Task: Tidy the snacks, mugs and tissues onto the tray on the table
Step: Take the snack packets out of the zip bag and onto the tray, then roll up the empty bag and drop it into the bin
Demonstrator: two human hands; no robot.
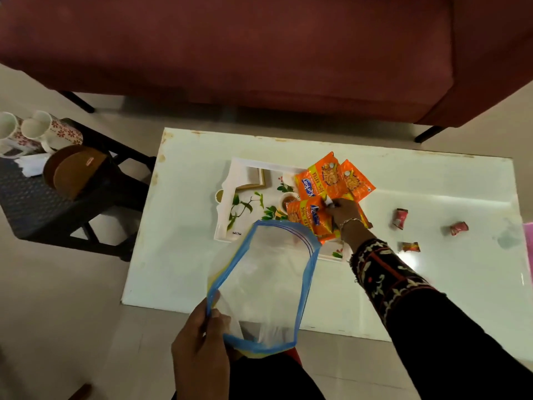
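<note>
A white tray (230,194) with a leaf print lies on the white table (432,180). Several orange snack packets (326,180) rest on the tray's right part. My right hand (344,212) reaches over them, fingers closed on the nearest orange packet (305,216). My left hand (202,336) grips the blue rim of an open clear zip bag (268,272), held above the table's near edge. Three small red sweets (400,217) lie on the table to the right. Two flower-pattern mugs (43,131) and white tissues (30,164) sit on a dark stool at the left.
A dark red sofa (259,47) stands behind the table. The black stool (72,215) at the left also carries brown round coasters (75,171). A pink thing (528,241) shows at the right edge. Pale floor surrounds the table.
</note>
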